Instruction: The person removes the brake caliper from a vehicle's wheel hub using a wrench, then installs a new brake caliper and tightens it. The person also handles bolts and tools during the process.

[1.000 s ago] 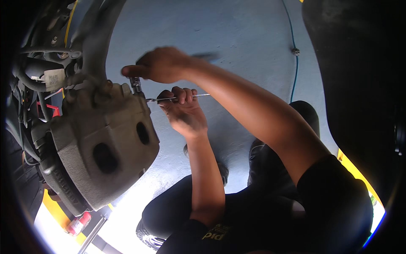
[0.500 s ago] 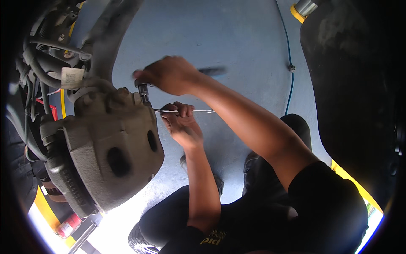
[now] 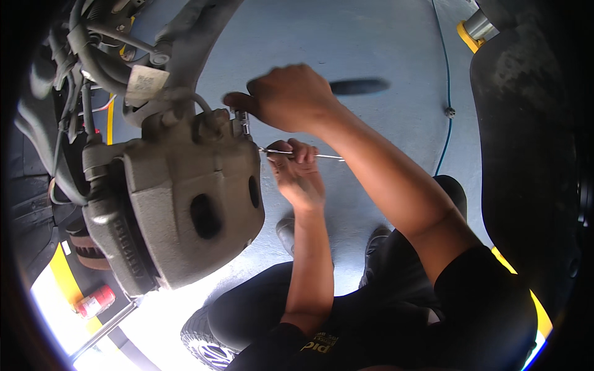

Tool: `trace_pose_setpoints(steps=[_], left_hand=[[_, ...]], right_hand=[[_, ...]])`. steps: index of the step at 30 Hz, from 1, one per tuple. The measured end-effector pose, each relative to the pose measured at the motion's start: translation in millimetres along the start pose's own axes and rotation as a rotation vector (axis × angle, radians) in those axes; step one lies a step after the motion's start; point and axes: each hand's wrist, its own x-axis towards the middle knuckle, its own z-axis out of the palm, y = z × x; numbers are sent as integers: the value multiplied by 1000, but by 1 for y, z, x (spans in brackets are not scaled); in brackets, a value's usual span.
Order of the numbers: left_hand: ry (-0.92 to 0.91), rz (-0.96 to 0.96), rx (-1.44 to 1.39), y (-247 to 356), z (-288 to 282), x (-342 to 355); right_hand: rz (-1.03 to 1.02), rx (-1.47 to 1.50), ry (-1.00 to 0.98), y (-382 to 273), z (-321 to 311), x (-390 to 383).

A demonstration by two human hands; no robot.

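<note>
A large grey brake caliper [image 3: 161,216] hangs at the left, with a chrome socket [image 3: 244,123] upright at its upper right corner. My right hand [image 3: 284,99] is closed over the ratchet above the socket, its dark, motion-blurred handle [image 3: 359,86] sticking out rightward behind the hand. Below it, my left hand [image 3: 297,173], palm partly upward, grips a slim chrome wrench [image 3: 331,157] whose left end meets the caliper just under the socket. The ratchet head is mostly hidden by my fingers.
Hoses, a labelled bracket [image 3: 147,85] and suspension parts fill the upper left. A dark curved panel [image 3: 520,154] borders the right. A blue line [image 3: 444,148] lies along the grey floor [image 3: 340,37]. A red can [image 3: 96,302], a tyre [image 3: 195,331] and my bent legs show low down.
The whole view has shifted, so the caliper and both hands sit further right. My right hand has moved slightly with the ratchet; both hands keep their grips.
</note>
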Motion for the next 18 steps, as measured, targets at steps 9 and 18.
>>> trace_pose_setpoints(steps=[9, 18], left_hand=[[43, 47, 152, 3, -18, 3], [105, -45, 44, 8, 4, 0]], right_hand=[[-95, 211, -300, 1, -10, 23], [-103, 678, 247, 41, 56, 24]])
